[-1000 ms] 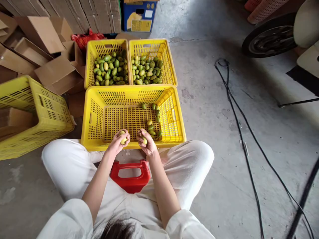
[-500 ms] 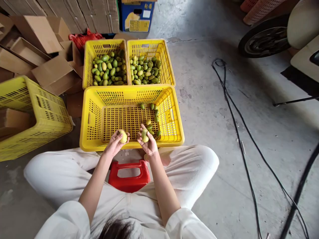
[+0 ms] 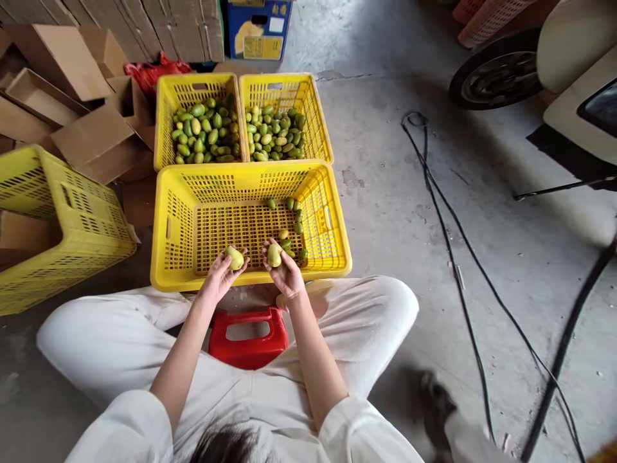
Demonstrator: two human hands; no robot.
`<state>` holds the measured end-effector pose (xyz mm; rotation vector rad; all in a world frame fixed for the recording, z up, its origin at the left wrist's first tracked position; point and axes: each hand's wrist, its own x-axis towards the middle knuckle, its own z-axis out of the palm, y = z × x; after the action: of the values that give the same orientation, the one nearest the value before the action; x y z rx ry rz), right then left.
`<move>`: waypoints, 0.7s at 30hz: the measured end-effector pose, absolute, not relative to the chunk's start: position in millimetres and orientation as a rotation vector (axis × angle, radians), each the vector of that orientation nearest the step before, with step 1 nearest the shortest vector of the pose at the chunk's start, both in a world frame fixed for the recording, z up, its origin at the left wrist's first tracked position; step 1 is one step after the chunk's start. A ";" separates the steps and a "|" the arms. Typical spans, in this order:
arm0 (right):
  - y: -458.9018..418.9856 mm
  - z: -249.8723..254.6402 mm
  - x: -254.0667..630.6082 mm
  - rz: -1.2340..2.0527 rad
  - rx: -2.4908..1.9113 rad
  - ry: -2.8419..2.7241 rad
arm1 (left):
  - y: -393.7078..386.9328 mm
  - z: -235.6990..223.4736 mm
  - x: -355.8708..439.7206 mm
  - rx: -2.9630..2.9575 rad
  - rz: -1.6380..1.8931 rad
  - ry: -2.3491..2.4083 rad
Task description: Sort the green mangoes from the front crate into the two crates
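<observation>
My left hand [image 3: 220,275] is cradling one pale green fruit [image 3: 234,258] over the near rim of the front crate [image 3: 322,264], fingers loosely curled. My right hand [image 3: 285,272] is holding another fruit [image 3: 274,255] just beside it, fingers partly spread around it.

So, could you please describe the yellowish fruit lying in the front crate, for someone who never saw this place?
Find the wide yellow crate nearest the seated person, in front of two fruit-filled crates. Toward its right side lie a few loose fruits. The yellowish fruit is the only one of that colour; its neighbours are green.
</observation>
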<state>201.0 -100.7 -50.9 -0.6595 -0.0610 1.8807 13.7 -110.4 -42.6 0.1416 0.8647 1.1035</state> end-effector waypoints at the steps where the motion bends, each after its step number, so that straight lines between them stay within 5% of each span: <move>1: -101.7 -52.5 200.0 1.870 -0.662 -0.059 | -110.2 -42.2 14.4 0.165 1.101 0.861; 21: -101.2 -67.6 200.6 1.852 -0.664 0.018 | -107.0 -47.8 12.6 0.120 1.075 0.912</move>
<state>200.6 -101.2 -67.6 -0.6639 0.0185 1.8517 12.6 -107.0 -47.8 0.1198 0.9116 1.0747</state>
